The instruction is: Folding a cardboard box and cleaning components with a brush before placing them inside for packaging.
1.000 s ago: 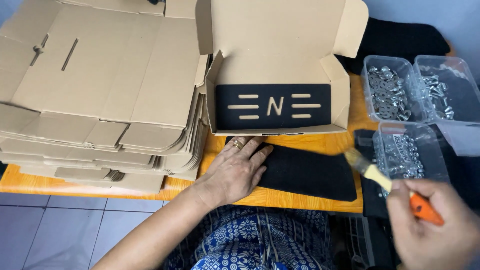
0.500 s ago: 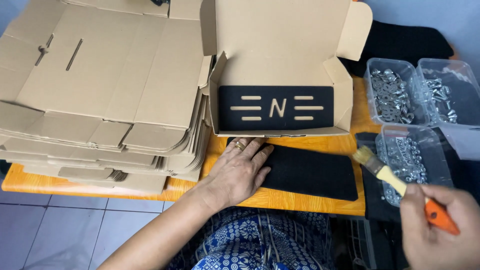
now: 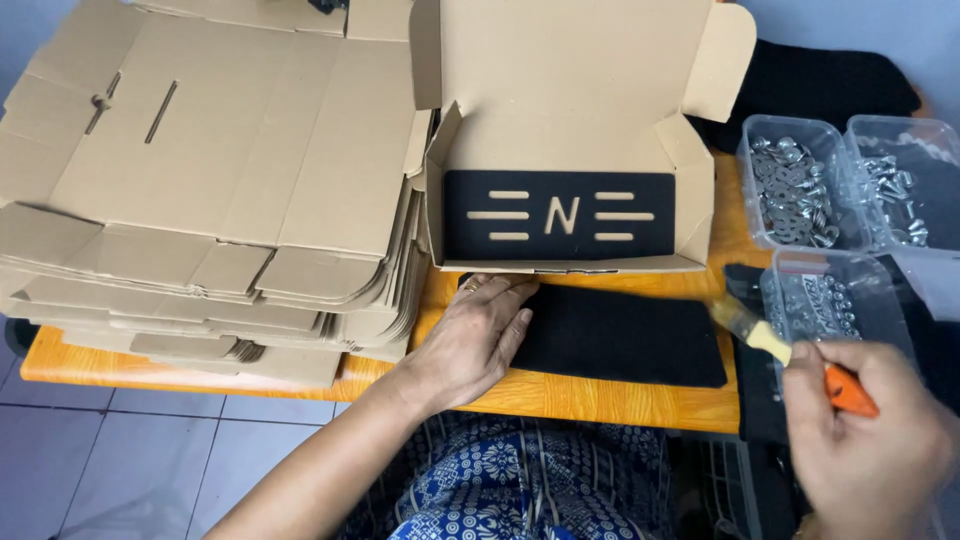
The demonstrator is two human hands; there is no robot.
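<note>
My left hand point(image 3: 475, 340) lies flat, fingers together, on the left end of a black felt-like panel point(image 3: 620, 335) on the orange table point(image 3: 560, 395). My right hand point(image 3: 865, 430) grips a small paintbrush point(image 3: 760, 335) by its orange handle, bristles pointing up-left beyond the panel's right end, over a clear container. Behind the panel stands an open cardboard box point(image 3: 570, 150) holding a black insert point(image 3: 560, 215) with cut-out slots and a letter shape.
A tall stack of flattened cardboard boxes point(image 3: 210, 190) fills the table's left side. Three clear plastic containers of metal hardware point(image 3: 800, 190) sit at the right. Black fabric point(image 3: 830, 85) lies at the back right. Tiled floor shows lower left.
My right hand with the brush has drifted slightly right and down, then back a little. My left hand stays pressed on the black panel.
</note>
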